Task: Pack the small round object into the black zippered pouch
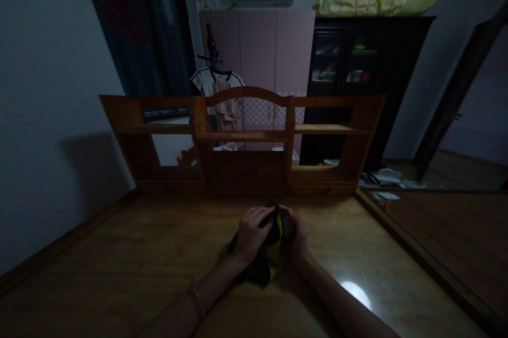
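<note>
A black and yellow cloth [273,261] is bunched up in front of me, just above or on the wooden tabletop [159,253]; its lower end hangs toward me. My left hand [254,229] has its fingers closed over the cloth's upper left part. On the other side, my right hand [299,235] curls round a dark, slightly shiny object [288,227] at the cloth's right edge. Dim light and the fingers hide what that object is. Both hands are close together, with the cloth between them.
A wooden shelf unit [246,136] with small drawers stands along the far edge of the table. At the left is a wall [47,116]. A raised wooden edge [413,258] runs down the right side. Beyond are pink wardrobes [257,52] and a dark cabinet [373,100].
</note>
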Tool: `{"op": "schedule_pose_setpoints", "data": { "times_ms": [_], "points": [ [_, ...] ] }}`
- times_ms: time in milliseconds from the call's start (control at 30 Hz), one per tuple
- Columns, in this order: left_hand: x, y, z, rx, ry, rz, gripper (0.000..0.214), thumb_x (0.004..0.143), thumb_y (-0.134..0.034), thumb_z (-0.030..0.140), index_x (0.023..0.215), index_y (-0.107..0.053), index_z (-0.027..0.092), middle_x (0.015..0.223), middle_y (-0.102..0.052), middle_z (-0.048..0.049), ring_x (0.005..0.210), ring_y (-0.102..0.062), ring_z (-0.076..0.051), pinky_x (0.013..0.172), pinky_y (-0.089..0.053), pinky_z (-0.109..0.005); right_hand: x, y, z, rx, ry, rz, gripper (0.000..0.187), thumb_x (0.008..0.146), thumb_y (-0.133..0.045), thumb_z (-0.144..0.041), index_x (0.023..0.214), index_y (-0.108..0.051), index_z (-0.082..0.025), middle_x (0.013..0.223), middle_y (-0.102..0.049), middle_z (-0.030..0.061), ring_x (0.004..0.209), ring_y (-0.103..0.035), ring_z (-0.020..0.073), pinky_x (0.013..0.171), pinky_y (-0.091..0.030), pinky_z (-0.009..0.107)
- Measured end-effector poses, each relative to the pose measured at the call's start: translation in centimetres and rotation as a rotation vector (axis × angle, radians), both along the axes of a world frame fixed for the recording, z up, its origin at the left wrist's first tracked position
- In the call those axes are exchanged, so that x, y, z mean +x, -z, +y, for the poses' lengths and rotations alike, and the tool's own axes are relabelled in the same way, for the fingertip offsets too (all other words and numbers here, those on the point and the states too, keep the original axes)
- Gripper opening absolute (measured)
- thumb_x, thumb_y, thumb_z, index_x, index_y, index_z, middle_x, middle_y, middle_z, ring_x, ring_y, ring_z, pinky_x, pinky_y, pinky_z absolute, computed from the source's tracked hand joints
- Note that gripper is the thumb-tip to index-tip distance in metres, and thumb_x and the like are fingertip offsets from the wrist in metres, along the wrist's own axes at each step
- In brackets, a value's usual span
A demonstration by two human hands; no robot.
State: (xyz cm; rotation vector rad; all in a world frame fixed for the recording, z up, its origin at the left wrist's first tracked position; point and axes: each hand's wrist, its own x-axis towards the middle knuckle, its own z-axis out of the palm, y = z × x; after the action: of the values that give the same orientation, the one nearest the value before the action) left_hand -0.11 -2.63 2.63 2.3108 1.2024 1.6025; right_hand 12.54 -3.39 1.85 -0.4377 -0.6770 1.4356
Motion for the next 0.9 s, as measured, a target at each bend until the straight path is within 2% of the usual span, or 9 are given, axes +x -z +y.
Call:
{"op": "schedule_pose_setpoints", "data": {
  "times_ms": [167,300,400,567,667,767,900],
  "points": [
    [0.1,0.5,0.3,-0.027,-0.033,-0.03,0.03,0.079,-0.064,0.015,0.107,-0.066,0.025,0.103,-0.069,-0.0015,0.097,-0.062,-0.019,0.09,-0.048,-0.036,-0.2,-0.2,-0.1,-0.052,-0.019,0.051,0.034,0.078,-0.059,-0.045,0.097,-0.068,-0.019,0.096,-0.072,0.004,0.092,-0.064,0.0212,0.085,-0.048,0.031],
    [0.0,0.6,0.3,-0.047,-0.024,-0.096,0.022,0.081,-0.062,0.016,0.1,-0.069,0.025,0.098,-0.07,-0.0021,0.092,-0.064,-0.019,0.086,-0.05,-0.034,0.7,-1.1,0.1,-0.181,-0.054,0.16,0.033,0.078,-0.058,-0.047,0.093,-0.069,-0.02,0.082,-0.073,0.0023,0.072,-0.067,0.0191,0.068,-0.053,0.03],
    [0.2,0.4,-0.2,-0.052,0.045,-0.115,0.019,0.083,-0.061,0.017,0.098,-0.07,0.024,0.096,-0.071,-0.002,0.091,-0.064,-0.018,0.085,-0.051,-0.033,1.9,-1.4,0.7,-0.199,-0.057,0.187,0.032,0.079,-0.056,-0.046,0.084,-0.07,-0.018,0.075,-0.073,0.0035,0.064,-0.066,0.0182,0.06,-0.053,0.028],
    [1.1,0.0,-1.3,-0.129,0.253,0.019,0.023,0.087,-0.058,0.02,0.107,-0.068,0.028,0.103,-0.071,0.001,0.102,-0.061,-0.018,0.094,-0.047,-0.035,2.4,-0.6,1.4,-0.27,-0.092,0.227,0.027,0.078,-0.056,-0.041,0.073,-0.069,-0.018,0.07,-0.073,0.003,0.065,-0.066,0.0191,0.065,-0.054,0.03],
    [1.3,-0.1,-1.5,-0.198,0.295,0.083,0.024,0.089,-0.054,0.024,0.109,-0.066,0.028,0.106,-0.071,0.0014,0.107,-0.059,-0.018,0.096,-0.047,-0.036,2.0,-0.3,1.4,-0.348,-0.129,0.234,0.024,0.077,-0.057,-0.038,0.07,-0.068,-0.018,0.067,-0.072,0.0022,0.061,-0.066,0.0183,0.064,-0.053,0.03],
    [1.2,-0.2,-1.4,-0.208,0.342,0.159,0.027,0.09,-0.053,0.025,0.115,-0.063,0.025,0.114,-0.067,0.0002,0.115,-0.055,-0.019,0.103,-0.041,-0.04,2.0,-0.4,1.3,-0.342,-0.141,0.214,0.023,0.076,-0.058,-0.038,0.068,-0.067,-0.018,0.066,-0.072,0.002,0.059,-0.065,0.0178,0.064,-0.052,0.029],
    [1.0,0.0,-1.4,-0.232,0.379,0.248,0.045,0.079,-0.064,0.018,0.123,-0.056,0.022,0.125,-0.06,-0.0025,0.126,-0.045,-0.022,0.106,-0.037,-0.041,2.4,-0.5,1.2,-0.306,-0.106,0.168,0.024,0.075,-0.06,-0.04,0.071,-0.068,-0.019,0.07,-0.073,0.002,0.064,-0.066,0.0195,0.067,-0.053,0.031]
  ]
}}
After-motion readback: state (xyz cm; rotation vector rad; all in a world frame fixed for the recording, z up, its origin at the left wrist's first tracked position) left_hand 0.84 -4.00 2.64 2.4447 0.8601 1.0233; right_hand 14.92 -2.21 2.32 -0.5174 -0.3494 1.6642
